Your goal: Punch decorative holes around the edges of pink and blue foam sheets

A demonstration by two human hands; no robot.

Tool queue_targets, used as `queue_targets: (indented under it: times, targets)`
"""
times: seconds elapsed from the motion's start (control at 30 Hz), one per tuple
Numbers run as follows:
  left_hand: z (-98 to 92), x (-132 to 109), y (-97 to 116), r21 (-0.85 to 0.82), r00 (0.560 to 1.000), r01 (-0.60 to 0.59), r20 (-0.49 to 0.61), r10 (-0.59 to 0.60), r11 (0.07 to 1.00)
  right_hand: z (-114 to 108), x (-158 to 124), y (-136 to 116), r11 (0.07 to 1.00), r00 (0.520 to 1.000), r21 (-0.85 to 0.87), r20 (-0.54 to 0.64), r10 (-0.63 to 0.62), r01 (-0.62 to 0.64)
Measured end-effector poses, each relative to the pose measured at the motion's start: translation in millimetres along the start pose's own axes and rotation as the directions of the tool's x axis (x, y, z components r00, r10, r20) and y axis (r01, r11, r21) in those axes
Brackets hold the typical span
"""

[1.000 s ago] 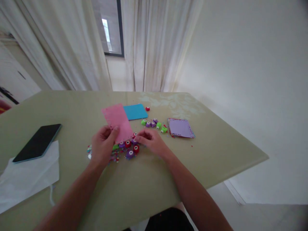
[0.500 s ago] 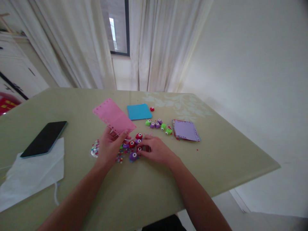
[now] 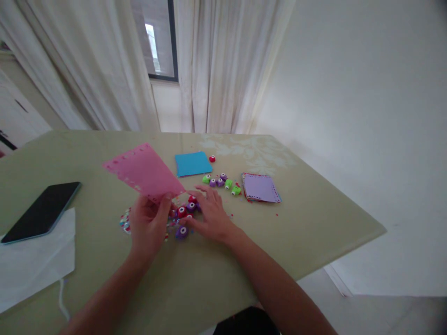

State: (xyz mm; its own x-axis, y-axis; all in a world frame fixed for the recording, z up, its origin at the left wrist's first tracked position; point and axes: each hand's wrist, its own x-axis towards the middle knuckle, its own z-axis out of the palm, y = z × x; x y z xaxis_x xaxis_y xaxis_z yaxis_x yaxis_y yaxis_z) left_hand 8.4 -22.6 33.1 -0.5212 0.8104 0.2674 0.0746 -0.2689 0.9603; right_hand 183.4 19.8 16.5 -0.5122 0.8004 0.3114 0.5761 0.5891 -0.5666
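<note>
Pink card with punched edges, pinched by the left hand.

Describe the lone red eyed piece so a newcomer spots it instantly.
On the green table, find the flat blue paper. Just beside its right edge sits the red eyed piece. Its colour and solitary spot distinguish it from the nearer green and purple pieces.

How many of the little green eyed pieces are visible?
3: one green piece at the left end of the far cluster, two green pieces at its right end. More may be hidden behind the left hand.
</note>
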Motion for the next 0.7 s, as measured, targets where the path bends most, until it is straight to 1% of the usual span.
queue_targets:
  times: [0.07, 0.1, 0.13, 0.23, 0.3, 0.37, 0.47, 0.5, 0.6, 0.63, 0.7]
  targets:
    - [3.9, -12.0, 2.8, -0.010, 1.000, 0.003, 0.007, -0.003, 1.000, 11.1, -1.6, -4.6, 0.996, 0.996, -0.090, 0.084, -0.021, 0.029]
    - [5.9, -17.5, 3.4, -0.030, 1.000, -0.008, 0.019, 0.008, 1.000, 17.0, -1.5, -6.1, 0.991, 0.993, -0.126, 0.113, -0.034, 0.048]
    - [7.6, -22.0, 3.5, -0.045, 0.999, -0.016, 0.043, 0.018, 0.999, 22.3, -0.8, -7.0, 0.986, 0.992, -0.156, 0.117, -0.038, 0.056]
    - [10.4, -28.1, 2.3, -0.060, 0.997, -0.029, 0.071, 0.034, 0.998, 30.8, 4.8, -5.6, 0.979, 0.996, -0.195, 0.074, -0.049, 0.063]
    - [10.1, -26.1, 2.5, -0.047, 0.999, -0.021, 0.043, 0.023, 0.999, 29.2, 8.7, -2.0, 0.980, 0.999, -0.194, 0.032, -0.035, 0.041]
    - [8.6, -20.9, 4.4, -0.027, 1.000, 0.006, 0.000, -0.006, 1.000, 24.0, 10.8, 2.3, 0.987, 0.999, -0.162, 0.036, 0.004, 0.002]
    - [5.5, -11.0, 7.5, -0.012, 0.999, 0.020, -0.027, -0.020, 1.000, 14.9, 11.7, 7.7, 0.997, 0.994, -0.045, 0.093, 0.061, -0.057]
    - [4.5, -7.7, 7.7, -0.014, 0.999, 0.016, -0.027, -0.016, 1.000, 12.5, 11.9, 9.3, 0.997, 0.994, 0.005, 0.077, 0.074, -0.074]
    - [1.8, 0.5, 5.0, -0.013, 0.999, 0.028, -0.016, -0.028, 1.000, 8.5, 13.8, 14.4, 0.984, 0.994, 0.153, -0.041, 0.101, -0.094]
    - [1.1, 2.4, 3.3, -0.010, 0.999, 0.035, -0.012, -0.035, 0.999, 8.3, 14.7, 16.4, 0.979, 0.993, 0.185, -0.062, 0.096, -0.083]
    - [-0.1, 5.3, -0.1, 0.003, 0.999, 0.043, -0.006, -0.043, 0.999, 8.6, 16.6, 20.9, 0.978, 0.996, 0.202, -0.058, 0.067, -0.054]
